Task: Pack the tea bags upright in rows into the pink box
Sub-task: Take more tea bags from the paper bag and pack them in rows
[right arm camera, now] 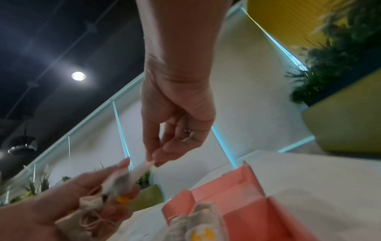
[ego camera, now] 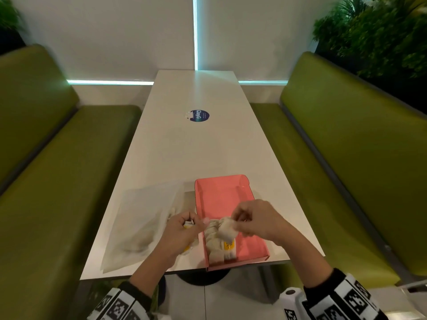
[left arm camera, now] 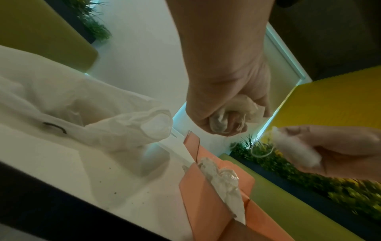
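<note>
The pink box [ego camera: 221, 199] lies open on the white table [ego camera: 196, 139], with a row of upright tea bags [ego camera: 218, 247] along its left wall. My left hand [ego camera: 184, 227] hovers just left of the box and grips a small bunch of tea bags [left arm camera: 233, 112] with yellow tags. My right hand [ego camera: 240, 221] is over the box and pinches one tea bag [ego camera: 227, 230] by its top edge, right above the row. In the right wrist view that tea bag [right arm camera: 140, 171] hangs between both hands, blurred. The box [right arm camera: 237, 195] sits below.
A crumpled clear plastic bag [ego camera: 143, 218] lies left of the box, near my left hand. A round blue sticker [ego camera: 199, 115] marks the table's middle. Green benches [ego camera: 46, 181] run along both sides, with plants [ego camera: 381, 35] behind the right one.
</note>
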